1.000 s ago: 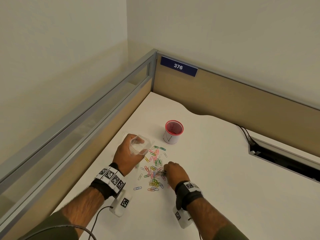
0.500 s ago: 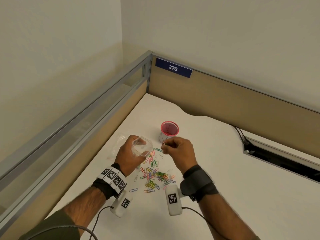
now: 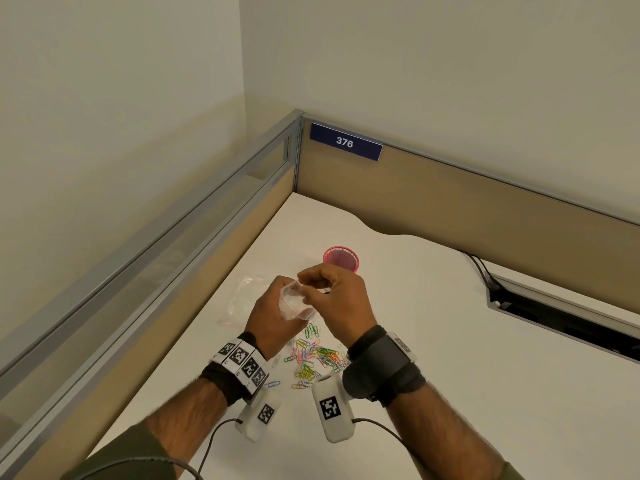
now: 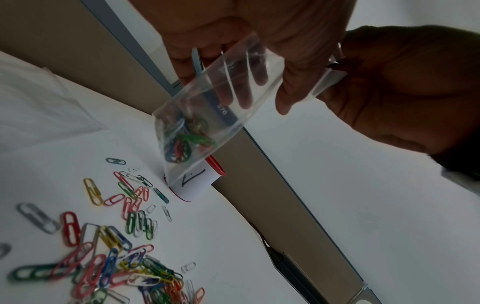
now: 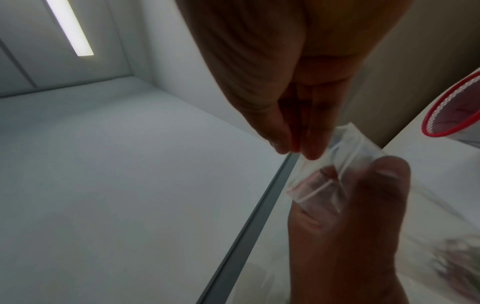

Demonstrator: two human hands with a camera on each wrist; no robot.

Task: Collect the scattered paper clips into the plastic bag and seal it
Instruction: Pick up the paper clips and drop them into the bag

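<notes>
My left hand (image 3: 275, 304) grips a small clear plastic bag (image 3: 297, 304) above the table, mouth up. In the left wrist view the bag (image 4: 207, 115) holds several coloured clips at its bottom. My right hand (image 3: 313, 289) hovers right at the bag's mouth, fingertips (image 5: 283, 142) pinched together. A small dark clip seems to be held in the pinch, but little of it shows. Below my hands, several coloured paper clips (image 3: 313, 358) lie scattered on the white table (image 3: 450, 375), and they show as the loose clips (image 4: 111, 253) in the left wrist view.
A red mesh cup (image 3: 341, 259) with a white paper wrap stands just behind my hands. A second clear bag (image 3: 244, 296) lies flat on the table to the left. Partition walls (image 3: 450, 202) close the back and left. A cable slot (image 3: 561, 317) opens at the right.
My right hand left the clip pile, rose with fingers pinched, and moved left to the mouth of the bag. The left hand kept holding the bag up, shifting little.
</notes>
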